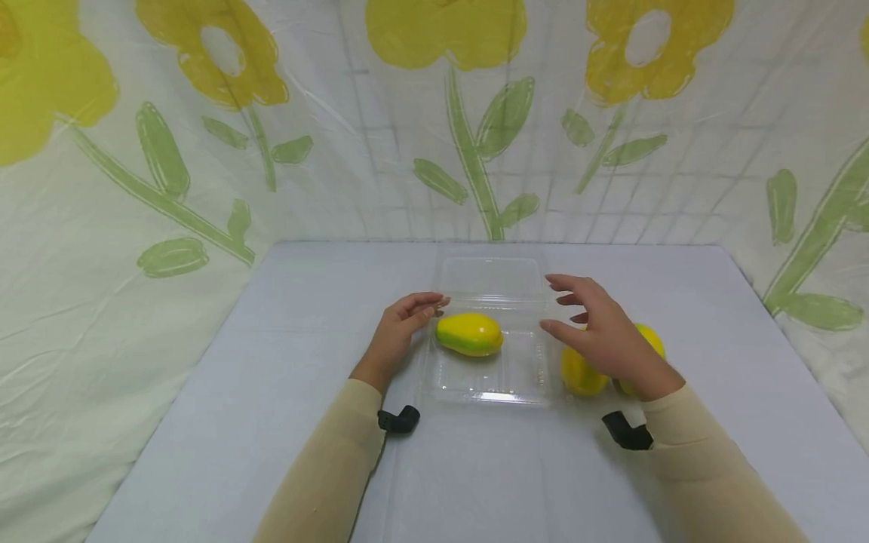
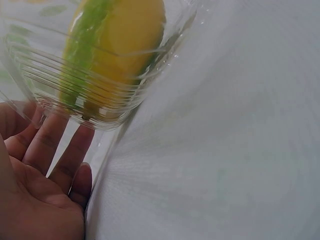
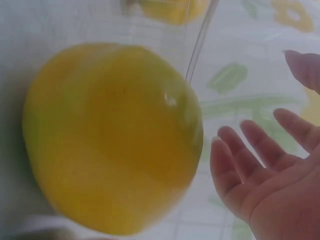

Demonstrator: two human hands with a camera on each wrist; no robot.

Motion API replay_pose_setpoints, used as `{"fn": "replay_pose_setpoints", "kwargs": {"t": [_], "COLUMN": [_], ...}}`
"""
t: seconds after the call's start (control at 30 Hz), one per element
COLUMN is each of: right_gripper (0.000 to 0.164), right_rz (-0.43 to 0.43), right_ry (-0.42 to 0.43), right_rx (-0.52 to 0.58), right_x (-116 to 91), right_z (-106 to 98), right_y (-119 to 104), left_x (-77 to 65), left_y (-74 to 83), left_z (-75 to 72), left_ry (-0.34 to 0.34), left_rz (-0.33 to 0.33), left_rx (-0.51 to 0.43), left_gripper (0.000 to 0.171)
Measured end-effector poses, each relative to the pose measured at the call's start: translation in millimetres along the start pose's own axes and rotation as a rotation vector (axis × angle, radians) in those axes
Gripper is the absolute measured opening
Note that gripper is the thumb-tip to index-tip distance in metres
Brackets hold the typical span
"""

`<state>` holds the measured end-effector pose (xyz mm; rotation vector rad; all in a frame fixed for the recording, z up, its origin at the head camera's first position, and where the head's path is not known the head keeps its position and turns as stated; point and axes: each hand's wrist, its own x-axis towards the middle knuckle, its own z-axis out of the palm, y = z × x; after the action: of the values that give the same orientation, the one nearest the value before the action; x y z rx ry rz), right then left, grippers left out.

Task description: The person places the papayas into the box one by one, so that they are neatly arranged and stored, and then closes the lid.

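Note:
A clear plastic clamshell box lies on the table with its lid folded back. Inside its base, toward the left, rests a yellow fruit with green streaks, shaped like a papaya. My left hand is at the box's left side; in the left wrist view its extended fingers touch the ridged wall. To the right of the box, my right hand hovers with fingers spread and nothing held. Beneath it sit two rounded yellow fruits, one nearer the box and one partly hidden.
A pale cloth covers the table. Behind and at the sides hangs a white curtain printed with yellow flowers. Black wrist mounts show on the left sleeve and the right sleeve.

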<state>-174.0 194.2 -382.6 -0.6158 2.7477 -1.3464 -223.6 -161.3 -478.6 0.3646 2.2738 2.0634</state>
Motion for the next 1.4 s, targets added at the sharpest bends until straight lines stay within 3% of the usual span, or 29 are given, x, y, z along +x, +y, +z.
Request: {"fn": "replay_pose_setpoints", "kwargs": {"t": [0.37, 0.87, 1.4], "right_gripper": [0.068, 0.072, 0.073], "right_rz": [0.018, 0.111, 0.168], "right_ry": [0.083, 0.147, 0.161], "right_rx": [-0.027, -0.062, -0.078], "right_x": [-19.5, -50.8, -75.4], "right_z": [-24.0, -53.9, -57.3], "right_y": [12.7, 36.8, 61.3], "left_x": [1.5, 1.1, 0.5], "left_y": [-2.2, -0.9, -1.7], "left_z": [-0.7, -0.3, -0.4], "left_ry": [-0.007, -0.003, 0.006], "left_rz": [0.008, 0.004, 0.000], "left_rx": [-0.006, -0.011, 0.010], "left_gripper": [0.029, 0.029, 0.029]}}
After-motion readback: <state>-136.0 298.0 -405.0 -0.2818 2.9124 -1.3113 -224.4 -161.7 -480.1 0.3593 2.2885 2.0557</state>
